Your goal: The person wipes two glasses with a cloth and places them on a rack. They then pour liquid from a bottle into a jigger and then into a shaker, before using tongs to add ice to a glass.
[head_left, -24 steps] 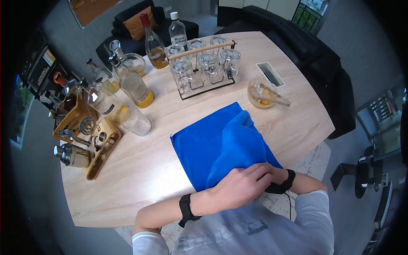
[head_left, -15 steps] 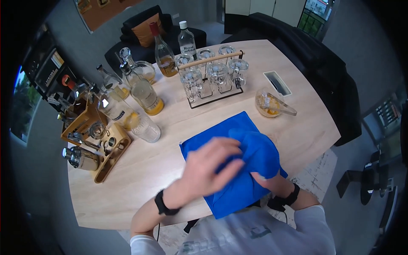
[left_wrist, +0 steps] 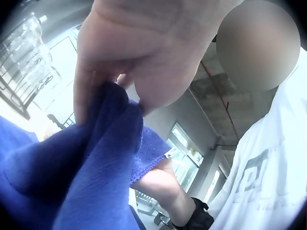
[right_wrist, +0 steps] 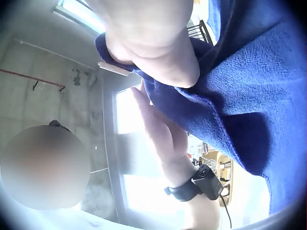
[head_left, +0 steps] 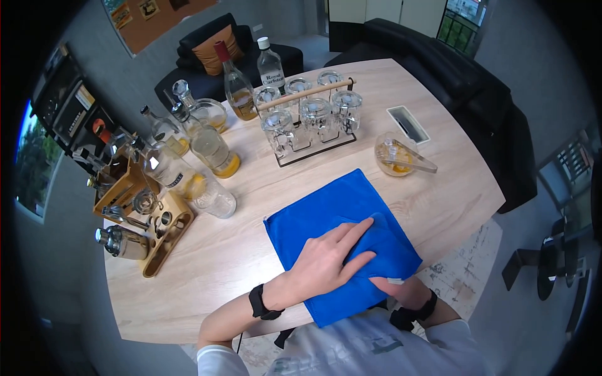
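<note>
A blue cloth (head_left: 313,216) lies over the table's near edge, bunched up on its right side. My left hand (head_left: 323,260) is on top of the bunched part, a raised fold between its thumb and fingers. From the left wrist view, the fold of cloth (left_wrist: 103,143) narrows where the fingertips pinch it. My right hand (head_left: 404,291) holds the cloth's near right side, thumb on top beside a small white tag (head_left: 395,281); its fingers are hidden underneath. In the right wrist view that thumb presses on the hemmed edge.
A rack of upside-down glass mugs (head_left: 316,116) stands beyond the cloth. To its right are a glass bowl (head_left: 392,156) with tongs across it and a table socket box (head_left: 407,124). Several bottles (head_left: 213,150), a shaker (head_left: 122,243) and a wooden bar-tool stand (head_left: 166,244) line the left.
My left hand lifted off the cloth, swung left, then came back down onto it. The bunched part sits lower than half a second ago. My right hand stays at the cloth's near right side.
</note>
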`<state>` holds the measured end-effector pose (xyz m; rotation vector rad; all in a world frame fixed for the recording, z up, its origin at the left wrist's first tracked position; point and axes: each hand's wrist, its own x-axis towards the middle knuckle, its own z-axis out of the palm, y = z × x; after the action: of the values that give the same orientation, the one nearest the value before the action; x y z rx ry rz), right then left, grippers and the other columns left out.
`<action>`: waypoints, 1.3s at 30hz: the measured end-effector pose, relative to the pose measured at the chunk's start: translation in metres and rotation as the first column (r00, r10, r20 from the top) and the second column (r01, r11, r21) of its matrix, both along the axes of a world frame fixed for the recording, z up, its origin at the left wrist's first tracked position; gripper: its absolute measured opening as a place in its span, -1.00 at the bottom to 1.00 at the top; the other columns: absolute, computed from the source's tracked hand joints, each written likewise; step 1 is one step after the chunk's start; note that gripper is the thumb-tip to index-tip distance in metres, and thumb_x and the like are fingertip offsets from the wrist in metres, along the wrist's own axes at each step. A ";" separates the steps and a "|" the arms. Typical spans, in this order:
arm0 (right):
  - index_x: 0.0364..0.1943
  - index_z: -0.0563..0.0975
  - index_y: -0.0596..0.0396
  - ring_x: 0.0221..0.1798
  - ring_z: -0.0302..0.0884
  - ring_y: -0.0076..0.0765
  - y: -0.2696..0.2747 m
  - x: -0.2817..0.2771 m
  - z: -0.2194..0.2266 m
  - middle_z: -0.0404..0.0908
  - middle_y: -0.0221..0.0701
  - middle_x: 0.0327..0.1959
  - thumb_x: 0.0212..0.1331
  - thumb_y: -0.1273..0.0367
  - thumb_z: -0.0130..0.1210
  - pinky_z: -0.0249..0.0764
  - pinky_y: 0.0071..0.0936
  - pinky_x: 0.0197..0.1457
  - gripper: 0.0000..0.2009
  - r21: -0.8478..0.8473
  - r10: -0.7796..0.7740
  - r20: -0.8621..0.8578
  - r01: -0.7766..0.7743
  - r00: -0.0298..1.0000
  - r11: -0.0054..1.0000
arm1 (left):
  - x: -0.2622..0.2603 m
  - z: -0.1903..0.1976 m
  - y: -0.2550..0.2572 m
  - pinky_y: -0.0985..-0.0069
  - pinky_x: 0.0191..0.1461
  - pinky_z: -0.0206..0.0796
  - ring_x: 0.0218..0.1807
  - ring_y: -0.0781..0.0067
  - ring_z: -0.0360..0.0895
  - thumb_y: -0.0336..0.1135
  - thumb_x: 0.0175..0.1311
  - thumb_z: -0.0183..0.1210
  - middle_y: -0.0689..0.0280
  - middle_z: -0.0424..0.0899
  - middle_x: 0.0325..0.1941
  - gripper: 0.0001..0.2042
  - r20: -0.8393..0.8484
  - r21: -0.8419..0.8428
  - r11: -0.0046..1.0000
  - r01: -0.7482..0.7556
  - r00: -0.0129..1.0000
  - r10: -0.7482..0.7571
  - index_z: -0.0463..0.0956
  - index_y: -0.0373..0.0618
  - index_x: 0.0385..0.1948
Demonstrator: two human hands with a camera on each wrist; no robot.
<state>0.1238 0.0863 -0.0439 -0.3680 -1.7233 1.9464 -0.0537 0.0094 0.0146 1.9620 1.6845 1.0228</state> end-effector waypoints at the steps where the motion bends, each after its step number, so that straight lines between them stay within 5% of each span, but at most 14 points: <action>1: 0.37 0.17 0.11 0.44 0.17 -0.27 0.004 0.004 -0.010 0.21 -0.22 0.40 0.36 0.35 0.02 0.15 -0.32 0.48 -0.47 0.380 -0.055 -0.021 0.058 0.998 0.923 | 0.000 -0.002 0.001 0.38 -0.19 0.53 -0.15 0.07 0.64 -0.19 0.22 0.27 0.10 0.62 -0.02 -0.55 -0.001 0.000 1.000 0.001 1.000 -0.001 0.49 -0.18 0.10; 2: 0.38 0.16 0.10 0.43 0.18 -0.28 0.006 0.007 -0.021 0.21 -0.24 0.40 0.39 0.34 0.00 0.16 -0.33 0.48 -0.48 0.700 -0.096 -0.060 0.111 0.994 0.706 | -0.001 -0.006 0.001 0.38 -0.19 0.54 -0.17 0.07 0.65 -0.26 0.24 0.24 0.11 0.65 -0.06 -0.64 0.015 0.049 0.998 0.026 1.000 -0.027 0.53 -0.18 0.05; 3: 0.38 0.16 0.10 0.43 0.18 -0.28 0.007 0.007 -0.039 0.21 -0.24 0.40 0.39 0.34 0.00 0.16 -0.33 0.48 -0.48 0.698 -0.095 -0.061 0.110 0.994 0.708 | -0.002 -0.009 0.000 0.38 -0.19 0.54 -0.19 0.07 0.66 -0.33 0.27 0.21 0.13 0.68 -0.10 -0.71 0.029 0.098 0.994 0.049 0.998 -0.052 0.57 -0.18 0.00; 4: 0.38 0.17 0.09 0.42 0.19 -0.30 0.008 0.007 -0.060 0.22 -0.25 0.39 0.39 0.32 -0.01 0.16 -0.35 0.47 -0.48 0.386 -0.058 0.046 0.036 0.997 0.922 | -0.001 -0.010 0.000 0.38 -0.19 0.54 -0.19 0.07 0.66 -0.33 0.27 0.21 0.13 0.68 -0.10 -0.71 0.029 0.094 0.994 0.046 0.998 -0.049 0.57 -0.18 0.00; 6: 0.38 0.17 0.09 0.42 0.20 -0.32 0.008 0.008 -0.068 0.23 -0.26 0.39 0.40 0.30 -0.01 0.17 -0.38 0.47 -0.48 0.011 0.022 0.131 -0.023 0.991 1.000 | 0.000 -0.011 -0.002 0.40 -0.18 0.54 -0.20 0.10 0.67 -0.42 0.27 0.19 0.13 0.70 -0.16 -0.81 0.019 0.183 0.982 0.035 0.999 -0.039 0.62 -0.18 -0.11; 9: 0.37 0.18 0.09 0.38 0.24 -0.39 0.005 0.007 -0.041 0.27 -0.32 0.36 0.39 0.28 0.01 0.20 -0.42 0.44 -0.47 -0.076 0.102 0.155 -0.091 0.983 0.993 | -0.002 -0.011 -0.005 0.42 -0.17 0.54 -0.19 0.14 0.68 -0.46 0.25 0.19 0.13 0.71 -0.16 -0.82 0.113 0.160 0.987 -0.003 0.993 -0.015 0.62 -0.19 -0.14; 11: 0.37 0.17 0.11 0.36 0.26 -0.44 -0.007 -0.001 -0.018 0.28 -0.36 0.35 0.39 0.29 0.03 0.23 -0.43 0.43 -0.46 -0.466 -0.042 -0.016 0.030 0.999 0.884 | 0.000 -0.005 -0.006 0.42 -0.17 0.53 -0.18 0.14 0.68 -0.48 0.26 0.18 0.13 0.70 -0.15 -0.84 0.176 0.167 0.986 -0.031 0.984 0.001 0.61 -0.21 -0.15; 14: 0.38 0.17 0.11 0.37 0.24 -0.45 -0.009 0.000 -0.035 0.28 -0.38 0.34 0.39 0.27 0.04 0.22 -0.41 0.44 -0.46 -0.509 -0.064 -0.056 0.027 0.996 0.860 | 0.006 0.008 -0.008 0.42 -0.15 0.52 -0.16 0.13 0.68 -0.53 0.26 0.15 0.10 0.70 -0.12 -0.86 0.292 0.201 0.978 -0.052 0.956 -0.009 0.60 -0.25 -0.18; 18: 0.37 0.18 0.11 0.36 0.26 -0.44 -0.014 0.005 -0.024 0.29 -0.37 0.33 0.39 0.28 0.04 0.23 -0.41 0.42 -0.46 -0.446 -0.055 -0.057 0.024 0.997 0.895 | 0.020 0.022 -0.005 0.39 -0.14 0.52 -0.12 0.09 0.67 -0.58 0.27 0.09 0.08 0.67 -0.05 -0.85 0.308 0.357 0.932 0.062 0.934 -0.180 0.58 -0.29 -0.18; 23: 0.36 0.19 0.11 0.33 0.29 -0.42 -0.017 0.005 -0.011 0.31 -0.35 0.32 0.39 0.30 0.03 0.26 -0.41 0.40 -0.48 -0.289 -0.040 -0.026 0.031 0.999 0.957 | 0.044 0.016 -0.006 0.19 0.34 0.31 0.17 0.14 0.54 -0.45 0.32 0.09 0.10 0.64 0.02 -0.84 0.208 0.297 0.869 0.395 0.862 -0.463 0.57 -0.25 -0.15; 26: 0.36 0.20 0.11 0.32 0.31 -0.40 -0.016 0.003 -0.006 0.32 -0.34 0.30 0.39 0.30 0.03 0.28 -0.42 0.38 -0.49 -0.200 -0.035 -0.012 0.032 0.999 0.979 | 0.042 0.018 -0.007 0.13 0.37 0.25 0.25 0.11 0.47 -0.36 0.28 0.17 0.08 0.60 0.10 -0.75 0.087 0.300 0.819 0.490 0.841 -0.535 0.55 -0.24 -0.05; 27: 0.35 0.20 0.11 0.31 0.31 -0.40 -0.016 0.002 -0.005 0.32 -0.34 0.30 0.39 0.31 0.03 0.29 -0.42 0.37 -0.49 -0.171 -0.036 -0.007 0.034 0.999 0.985 | 0.042 0.023 -0.010 0.13 0.37 0.25 0.25 0.11 0.47 -0.36 0.28 0.17 0.08 0.60 0.10 -0.75 0.087 0.300 0.819 0.489 0.841 -0.534 0.55 -0.24 -0.05; 29: 0.35 0.21 0.12 0.30 0.33 -0.39 -0.015 0.000 -0.002 0.33 -0.33 0.29 0.39 0.31 0.03 0.30 -0.42 0.36 -0.50 -0.119 -0.035 0.001 0.035 0.999 0.992 | 0.040 0.045 -0.020 0.12 0.37 0.24 0.29 0.07 0.43 -0.24 0.21 0.26 0.06 0.55 0.17 -0.59 0.031 0.299 0.926 0.231 0.967 -0.251 0.52 -0.22 0.06; 39: 0.33 0.23 0.12 0.26 0.39 -0.34 -0.006 -0.012 0.011 0.36 -0.29 0.26 0.39 0.34 0.02 0.36 -0.43 0.31 -0.53 0.096 -0.073 0.023 0.071 0.997 0.993 | 0.012 0.012 -0.025 0.24 0.11 0.45 0.12 0.06 0.53 -0.24 0.17 0.29 0.07 0.44 0.24 -0.49 -0.230 0.151 0.981 0.120 0.970 -0.084 0.44 -0.09 0.18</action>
<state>0.1115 0.0798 -0.0332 -0.4170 -1.7874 1.8086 -0.0413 -0.0161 0.0270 2.3210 1.6343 0.9613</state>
